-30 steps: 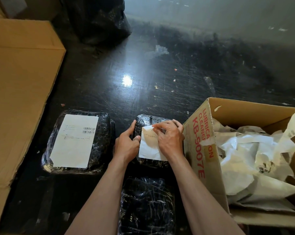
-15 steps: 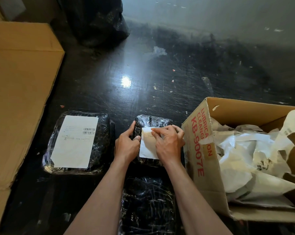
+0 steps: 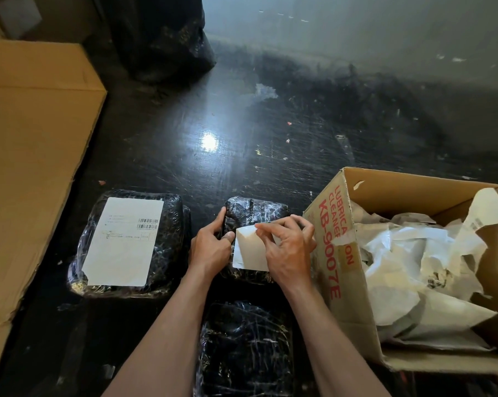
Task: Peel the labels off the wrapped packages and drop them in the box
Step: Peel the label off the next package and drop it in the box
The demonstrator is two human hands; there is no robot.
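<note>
Dark, scuffed floor (image 3: pixel 242 124) shines under an overhead light, and the person is working low over it with both forearms stretched forward. Between the hands lies a small package (image 3: pixel 256 210) wrapped in black plastic film. The left hand (image 3: pixel 212 247) grips its left edge, fingers curled over the far corner and thumb pressed on top. The right hand (image 3: pixel 287 253) pinches the upper edge of a white label (image 3: pixel 249 252) between thumb and fingertips; the label's top is lifted off the wrap while its lower edge lies against the package. Just right of that hand stands an open cardboard box (image 3: pixel 336 253) with red lettering on its side, heaped with crumpled peeled labels (image 3: pixel 413 267). To the left sits a larger package (image 3: pixel 170 239) with a barcoded label (image 3: pixel 124 242) flat on top. A third package (image 3: pixel 244 348) lies between the forearms. Flattened cardboard (image 3: pixel 27 167) runs along the left, and a black bag (image 3: pixel 161 38) stands at the back.
</note>
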